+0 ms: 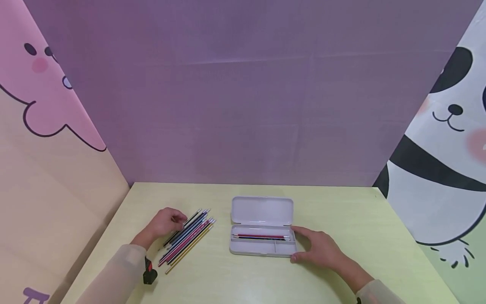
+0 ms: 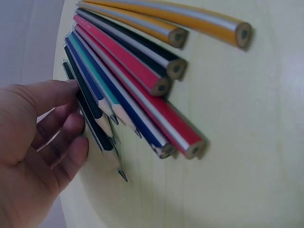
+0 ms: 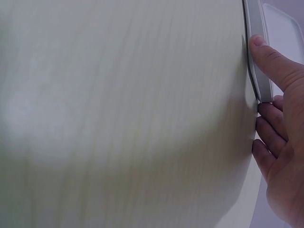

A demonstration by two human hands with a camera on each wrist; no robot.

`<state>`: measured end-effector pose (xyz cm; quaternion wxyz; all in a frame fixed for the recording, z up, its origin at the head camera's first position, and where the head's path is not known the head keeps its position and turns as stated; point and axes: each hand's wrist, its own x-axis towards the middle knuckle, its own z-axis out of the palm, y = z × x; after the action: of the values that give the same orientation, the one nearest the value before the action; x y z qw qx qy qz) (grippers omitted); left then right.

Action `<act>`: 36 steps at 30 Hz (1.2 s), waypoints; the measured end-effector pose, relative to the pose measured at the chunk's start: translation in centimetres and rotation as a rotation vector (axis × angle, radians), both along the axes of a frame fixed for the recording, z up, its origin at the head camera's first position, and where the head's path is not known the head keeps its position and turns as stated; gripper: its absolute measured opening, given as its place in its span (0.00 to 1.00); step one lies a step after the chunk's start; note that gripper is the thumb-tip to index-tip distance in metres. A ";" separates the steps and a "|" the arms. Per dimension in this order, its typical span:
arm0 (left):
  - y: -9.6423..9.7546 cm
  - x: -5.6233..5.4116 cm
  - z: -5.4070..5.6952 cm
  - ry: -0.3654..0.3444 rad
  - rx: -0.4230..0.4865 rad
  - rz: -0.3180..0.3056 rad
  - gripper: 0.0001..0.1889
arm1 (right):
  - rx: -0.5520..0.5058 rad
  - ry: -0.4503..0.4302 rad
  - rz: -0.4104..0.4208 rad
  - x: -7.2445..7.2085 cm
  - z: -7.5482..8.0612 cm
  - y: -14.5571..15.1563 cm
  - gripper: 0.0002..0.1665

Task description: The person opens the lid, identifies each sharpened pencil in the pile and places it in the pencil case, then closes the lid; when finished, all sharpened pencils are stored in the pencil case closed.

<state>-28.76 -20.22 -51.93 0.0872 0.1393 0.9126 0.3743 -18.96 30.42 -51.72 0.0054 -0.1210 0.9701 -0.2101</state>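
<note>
A bundle of pencils (image 1: pixel 190 238), some dark, blue, red and yellow, lies slanted on the table at left. My left hand (image 1: pixel 168 221) is at the bundle's left side, fingers loosely bent. In the left wrist view, its thumb tip touches a dark pencil (image 2: pixel 92 116) with a sharpened end; the other fingers lie close beside it. An open pencil case (image 1: pixel 262 248) sits to the right, its lid (image 1: pixel 262 210) tilted back. Inside are a red pencil (image 1: pixel 258 235) and a dark pencil (image 1: pixel 254 238). My right hand (image 1: pixel 320 249) holds the case's right end between thumb and fingers.
The pale wooden table (image 1: pixel 212 283) meets a purple backdrop (image 1: pixel 243 105) at the back. Printed side panels show a pink figure (image 1: pixel 34 84) at left and a panda (image 1: pixel 448 169) at right. A black device (image 1: pixel 149 272) is at the left sleeve.
</note>
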 end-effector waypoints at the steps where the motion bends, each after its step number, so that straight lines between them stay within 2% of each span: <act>1: 0.1 0.0 0.0 0.007 -0.015 0.006 0.10 | -0.001 0.000 -0.001 0.0 0.0 0.0 0.57; 7: 0.4 0.0 -0.3 0.045 -0.108 0.052 0.09 | -0.018 -0.003 0.001 0.0 0.1 -0.1 0.56; 11: 0.5 0.2 -0.3 0.054 -0.111 0.069 0.09 | -0.020 -0.003 -0.006 0.0 0.0 -0.1 0.56; 16: 0.2 0.4 0.0 0.070 -0.105 0.057 0.10 | -0.017 -0.007 -0.012 -0.1 -0.1 0.0 0.56; 26: 0.3 0.7 1.9 0.115 -0.043 0.002 0.11 | -0.021 0.008 0.004 -0.2 -0.2 0.1 0.56; 36: 3.5 1.0 3.7 0.127 0.030 -0.040 0.11 | -0.019 0.013 0.012 -0.2 -0.3 0.2 0.57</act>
<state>-27.75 -16.70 -48.23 0.0345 0.1823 0.9076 0.3765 -19.11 30.62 -52.06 -0.0006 -0.1281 0.9674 -0.2184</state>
